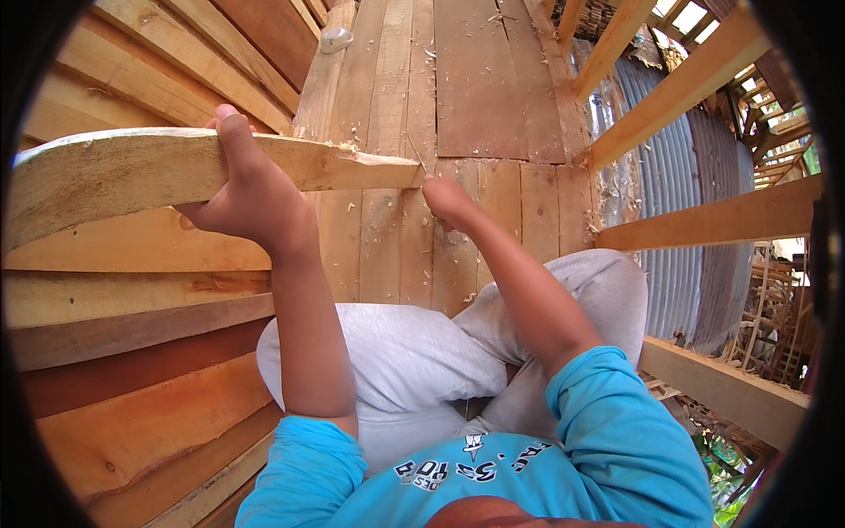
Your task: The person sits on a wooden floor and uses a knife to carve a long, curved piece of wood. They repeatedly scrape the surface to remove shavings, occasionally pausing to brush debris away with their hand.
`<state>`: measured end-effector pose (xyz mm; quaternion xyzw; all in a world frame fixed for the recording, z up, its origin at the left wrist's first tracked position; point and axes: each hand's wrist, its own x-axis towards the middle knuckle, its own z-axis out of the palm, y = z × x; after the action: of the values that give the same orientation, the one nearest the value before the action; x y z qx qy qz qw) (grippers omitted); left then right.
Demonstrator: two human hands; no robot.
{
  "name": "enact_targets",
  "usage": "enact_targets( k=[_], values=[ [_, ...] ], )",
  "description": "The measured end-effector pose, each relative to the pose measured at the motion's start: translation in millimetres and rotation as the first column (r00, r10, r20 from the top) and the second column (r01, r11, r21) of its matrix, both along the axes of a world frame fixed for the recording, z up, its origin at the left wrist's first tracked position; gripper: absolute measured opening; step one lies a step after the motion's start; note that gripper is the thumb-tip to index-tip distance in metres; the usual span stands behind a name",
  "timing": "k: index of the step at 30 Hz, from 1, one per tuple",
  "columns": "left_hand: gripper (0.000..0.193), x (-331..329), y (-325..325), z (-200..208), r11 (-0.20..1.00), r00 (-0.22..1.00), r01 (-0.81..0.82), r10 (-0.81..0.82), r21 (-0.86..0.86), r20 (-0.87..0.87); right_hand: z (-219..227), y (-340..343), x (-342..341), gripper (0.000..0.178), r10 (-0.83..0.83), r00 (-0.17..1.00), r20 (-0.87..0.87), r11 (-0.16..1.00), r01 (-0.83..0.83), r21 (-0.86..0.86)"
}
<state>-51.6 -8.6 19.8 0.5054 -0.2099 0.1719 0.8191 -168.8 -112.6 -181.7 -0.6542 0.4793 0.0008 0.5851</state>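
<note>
A long wooden plank (114, 176) reaches from the left edge to the middle of the view, its right end narrowed and rough-cut. My left hand (260, 198) grips it partway along, the thumb laid over its face. Just beyond the narrowed end, my right hand (451, 202) is closed in a fist. From that fist a thin blade-like tool (416, 153) points up and left beside the plank's tip; its handle is hidden in my fingers. Small curled shavings cling to the plank's upper edge near the tip.
I sit on a plank floor (387, 238) strewn with wood shavings. Stacked boards (150, 255) line the left side. A clear rounded object (335, 40) rests on the far floor. At right stand timber rails (704, 217) and corrugated metal sheets (669, 150).
</note>
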Motion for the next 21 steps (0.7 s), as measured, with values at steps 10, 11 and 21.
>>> enact_targets(
  k=[10, 11, 21],
  values=[
    [0.036, 1.4, 1.4, -1.7, 1.0, 1.0, 0.025, -0.025, 0.012, -0.013, 51.9, -0.7, 7.5, 0.053, 0.097, 0.969, 0.228, 0.984, -0.128, 0.126],
    [0.037, 1.6, 1.2, -1.9, 1.0, 1.0, 0.023, -0.023, 0.015, -0.017, 59.9, 9.5, 9.0, 0.054, 0.091, 0.974, 0.206, 0.995, -0.099, 0.03],
    [0.028, -2.6, -3.9, 1.6, 1.0, 1.0, 0.008, -0.008, -0.009, -0.012, 26.7, 7.9, -1.9, 0.053, 0.01, 0.99, 0.14, 0.997, 0.001, -0.08]
  ],
)
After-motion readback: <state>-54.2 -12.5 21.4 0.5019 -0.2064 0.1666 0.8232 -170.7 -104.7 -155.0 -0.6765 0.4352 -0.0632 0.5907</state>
